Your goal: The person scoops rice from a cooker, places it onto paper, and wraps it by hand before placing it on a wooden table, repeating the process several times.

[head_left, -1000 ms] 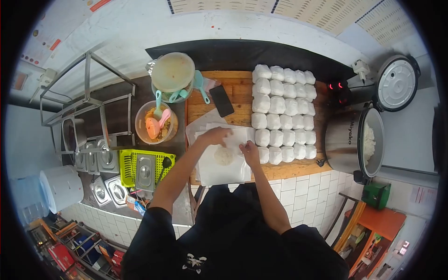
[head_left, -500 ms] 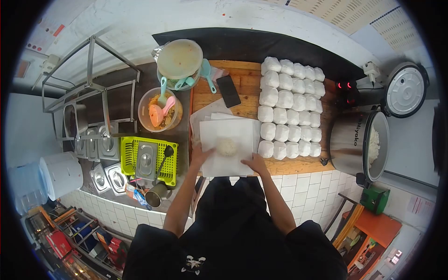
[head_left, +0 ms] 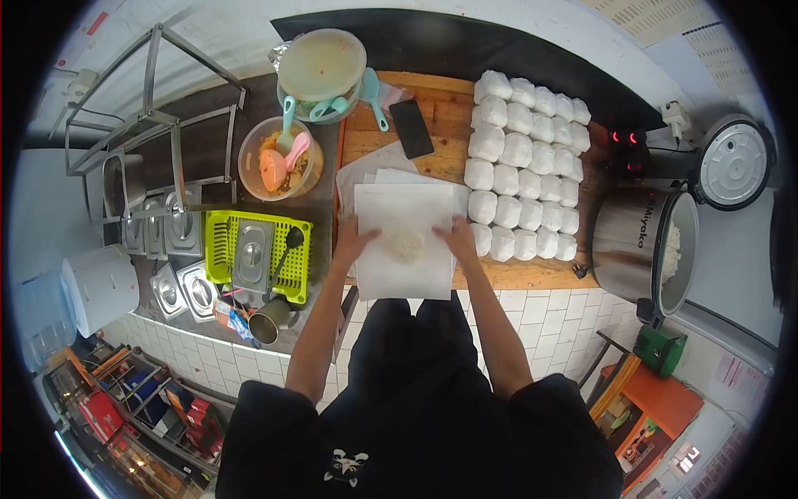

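White paper sheets (head_left: pixel 403 279) lie stacked at the table's front edge, with a pale flattened mound of rice (head_left: pixel 405 244) showing on or through the top sheet. My left hand (head_left: pixel 355 239) is at the left edge of the sheets, fingers spread. At their right edge my right hand (head_left: pixel 456 236) has its fingers apart, thumb toward the rice. Neither hand holds anything that I can make out. Several rows of white wrapped bundles (head_left: pixel 517 182) stand just right of my right hand.
A phone (head_left: pixel 412 130) lies behind the paper. To the left are an orange food bowl (head_left: pixel 249 160), a lidded bowl (head_left: pixel 322 65), and a green rack (head_left: pixel 220 249) with a metal lid. A rice cooker (head_left: pixel 625 241) stands open at the right.
Both hands have moved up along the paper's sides and opened wider. The rice mound looks fainter, as if under paper. The whole view has shifted slightly.
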Demonstrator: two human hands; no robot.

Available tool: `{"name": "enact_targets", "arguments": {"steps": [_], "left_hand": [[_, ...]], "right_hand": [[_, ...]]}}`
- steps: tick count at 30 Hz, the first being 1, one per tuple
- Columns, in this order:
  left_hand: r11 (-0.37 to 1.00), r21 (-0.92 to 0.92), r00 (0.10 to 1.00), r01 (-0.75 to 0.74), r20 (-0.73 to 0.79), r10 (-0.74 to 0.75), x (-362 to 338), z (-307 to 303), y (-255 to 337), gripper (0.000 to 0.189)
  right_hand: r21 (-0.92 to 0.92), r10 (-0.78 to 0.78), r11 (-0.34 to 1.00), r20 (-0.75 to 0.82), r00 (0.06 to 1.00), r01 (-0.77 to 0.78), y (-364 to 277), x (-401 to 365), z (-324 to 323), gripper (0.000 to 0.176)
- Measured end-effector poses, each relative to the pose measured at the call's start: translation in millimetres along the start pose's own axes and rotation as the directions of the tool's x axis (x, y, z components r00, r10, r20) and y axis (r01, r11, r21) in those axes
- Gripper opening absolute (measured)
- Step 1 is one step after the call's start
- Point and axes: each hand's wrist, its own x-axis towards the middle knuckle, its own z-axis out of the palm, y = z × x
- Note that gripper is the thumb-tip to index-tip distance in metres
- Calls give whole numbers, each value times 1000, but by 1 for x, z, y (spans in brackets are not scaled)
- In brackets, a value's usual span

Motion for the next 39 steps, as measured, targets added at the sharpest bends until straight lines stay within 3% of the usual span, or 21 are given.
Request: {"name": "enact_targets", "arguments": {"steps": [1, 2, 3, 5, 6, 7, 9, 10, 11, 13, 17, 20, 23, 26, 27, 30, 32, 33, 36, 39], "left_hand": [[991, 107, 990, -84, -104, 95, 20, 11, -17, 61], [963, 219, 960, -157, -196, 201, 38, 22, -35, 62], [964, 221, 984, -146, -68, 165, 45, 13, -13, 56], [966, 228, 979, -124, 186, 82, 48, -15, 54, 45], [884, 415, 966, -213, 227, 126, 53, -15, 56, 42], [758, 580, 947, -297, 277, 160, 56, -15, 57, 39], [503, 741, 895, -446, 377, 238, 52, -10, 57, 34], [400, 760, 857, -512, 421, 297, 51, -6, 58, 31], [289, 772, 813, -566, 465, 350, 51, -2, 60, 28], [393, 692, 790, -606, 463, 403, 53, 10, 62, 19], [515, 540, 745, -665, 437, 505, 38, 3, 76, 10], [459, 519, 692, -722, 535, 484, 4, -9, 62, 15], [392, 584, 685, -711, 448, 575, -37, -9, 44, 15], [497, 629, 786, -597, 336, 519, -67, -2, 15, 15], [490, 613, 774, -620, 372, 513, -80, 3, 9, 20], [499, 528, 726, -687, 499, 473, -110, 26, 10, 34], [532, 431, 671, -729, 604, 430, -119, 35, 19, 39], [449, 508, 677, -736, 560, 477, -121, 48, -1, 35], [486, 453, 663, -748, 543, 515, -118, 39, -4, 30], [507, 376, 618, -776, 617, 488, -117, 22, 10, 21]], "right_hand": [[127, -10, 992, -98, 995, 23, -8, 11, 2, 60], [172, -84, 980, -95, 992, 100, 2, 34, 9, 54], [216, -159, 960, -96, 983, 177, 14, 53, 15, 48], [-67, -231, 971, -18, 973, 229, -25, 47, -14, 40], [-204, -259, 944, 26, 965, 259, -42, 46, -24, 37], [-461, -246, 847, 98, 964, 264, -41, 53, -23, 35], [-692, -441, 586, 165, 882, 422, -39, 48, -17, 34], [-778, -523, 416, 218, 824, 470, -40, 48, -16, 33], [-718, -558, 431, 264, 787, 546, -42, 49, -14, 33], [-576, -628, 443, 347, 696, 687, -55, 43, -12, 32], [-440, -705, 441, 370, 605, 782, -65, 12, -9, 35], [-398, -720, 361, 456, 523, 844, -45, -23, -10, 42], [-398, -701, 327, 506, 503, 857, -36, -55, -6, 52], [-513, -674, 345, 447, 588, 786, -34, -73, 0, 58], [-552, -531, 376, 530, 661, 744, -41, -78, -4, 62], [-530, -675, 330, 446, 587, 781, -49, -85, -10, 66], [-491, -613, 310, 552, 565, 814, -47, -82, -13, 69], [-471, -579, 298, 603, 549, 830, -47, -80, -15, 72], [-327, -632, 421, 562, 533, 846, -36, -79, -12, 78], [-314, -609, 407, 607, 511, 858, -37, -78, -21, 84]]}}
